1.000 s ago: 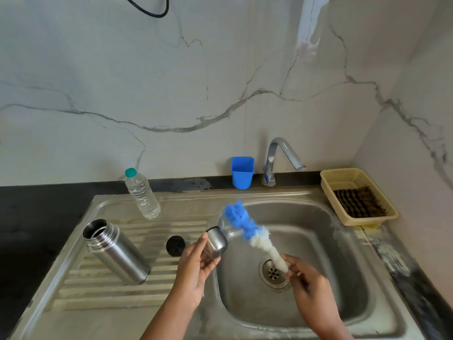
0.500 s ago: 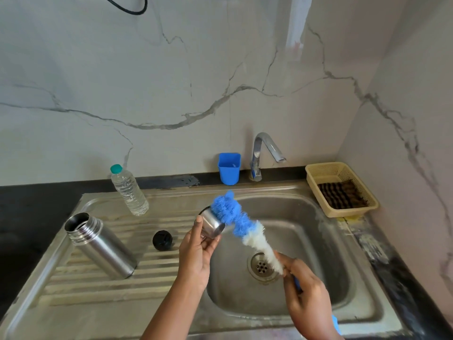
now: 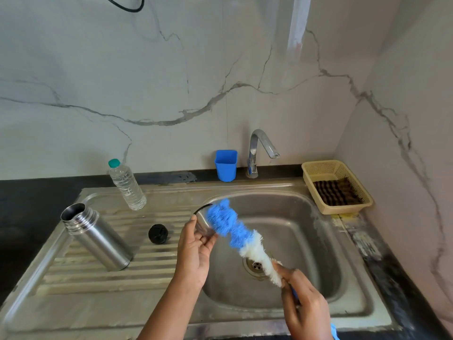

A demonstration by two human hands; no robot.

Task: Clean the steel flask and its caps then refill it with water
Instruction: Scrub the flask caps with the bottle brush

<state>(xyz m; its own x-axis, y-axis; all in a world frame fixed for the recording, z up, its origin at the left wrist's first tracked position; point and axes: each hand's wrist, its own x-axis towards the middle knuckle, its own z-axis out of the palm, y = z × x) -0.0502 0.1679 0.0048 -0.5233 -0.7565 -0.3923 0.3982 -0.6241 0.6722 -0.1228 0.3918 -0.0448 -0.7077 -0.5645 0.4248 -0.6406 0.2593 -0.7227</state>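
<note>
So that drips fall into the sink basin (image 3: pixel 326 244), the steel cup cap (image 3: pixel 202 223) is held over its left edge, gripped by the curled fingers of the left hand (image 3: pixel 193 253) with its mouth turned toward the bottle brush (image 3: pixel 241 238). The brush is grasped low on its handle by the clenched right hand (image 3: pixel 305 307), and its blue tip is pressed against the cap's mouth, judged to be scrubbing. The open steel flask (image 3: pixel 96 238) is stood on the ribbed drainboard (image 3: pixel 81 280), with the black stopper (image 3: pixel 158 233) beside it, both within reach. Compared with a second ago, the blue tip is brought from just beside the cap onto it.
</note>
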